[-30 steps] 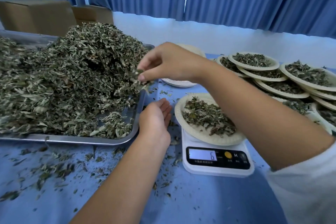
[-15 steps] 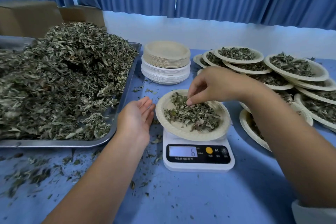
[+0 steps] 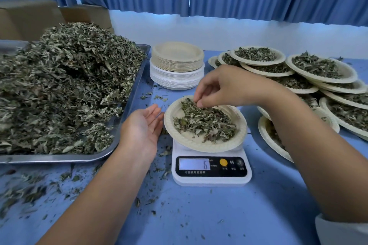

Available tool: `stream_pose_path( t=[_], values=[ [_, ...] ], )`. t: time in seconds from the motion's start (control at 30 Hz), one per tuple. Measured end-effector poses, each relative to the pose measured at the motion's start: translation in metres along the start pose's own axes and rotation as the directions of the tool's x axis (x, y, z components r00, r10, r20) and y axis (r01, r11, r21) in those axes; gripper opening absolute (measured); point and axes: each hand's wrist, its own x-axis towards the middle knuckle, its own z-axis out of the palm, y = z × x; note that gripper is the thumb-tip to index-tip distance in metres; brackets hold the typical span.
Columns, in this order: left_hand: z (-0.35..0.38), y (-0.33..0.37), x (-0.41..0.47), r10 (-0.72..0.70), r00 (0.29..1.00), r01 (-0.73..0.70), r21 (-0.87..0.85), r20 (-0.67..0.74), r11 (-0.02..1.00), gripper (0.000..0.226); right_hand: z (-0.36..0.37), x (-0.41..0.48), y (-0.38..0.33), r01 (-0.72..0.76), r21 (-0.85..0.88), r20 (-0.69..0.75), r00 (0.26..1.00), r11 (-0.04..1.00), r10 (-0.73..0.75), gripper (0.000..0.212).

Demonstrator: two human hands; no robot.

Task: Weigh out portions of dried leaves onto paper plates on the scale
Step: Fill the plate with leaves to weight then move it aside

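A white kitchen scale (image 3: 211, 180) sits at the centre of the blue table, its display reading 6. On it rests a paper plate (image 3: 179, 137) carrying a small heap of dried leaves (image 3: 205, 121). My right hand (image 3: 225, 86) hovers over the plate's far edge, thumb and fingers pinched on a few leaves that touch the heap. My left hand (image 3: 142, 129) lies palm up beside the plate's left rim, fingers apart and holding nothing. A large metal tray (image 3: 127, 105) on the left is piled with dried leaves (image 3: 65, 85).
A stack of unused paper plates (image 3: 177, 65) stands behind the scale. Several filled plates (image 3: 318, 69) overlap at the right, one close to my right forearm. Loose leaf bits (image 3: 29, 191) litter the table front left. Cardboard boxes (image 3: 29, 18) sit behind the tray.
My right hand carried a pinch of leaves from the tray pile over to the plate on the scale. My left hand turned palm up beside the plate. The display stays at 6.
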Motion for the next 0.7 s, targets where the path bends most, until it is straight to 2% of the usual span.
stream_pose_path(
  t=[0.13,0.7],
  values=[
    [0.0,0.0,0.0,0.004,1.0,-0.004,0.005,0.002,1.0,0.032,0.0,0.0,0.0,0.017,0.037,-0.095,0.995,0.999,-0.013,0.007],
    [-0.001,-0.001,0.0,0.003,1.0,-0.003,0.004,0.011,1.0,0.03,0.008,0.005,-0.001,0.022,0.089,-0.125,0.992,0.996,-0.01,0.005]
  ],
)
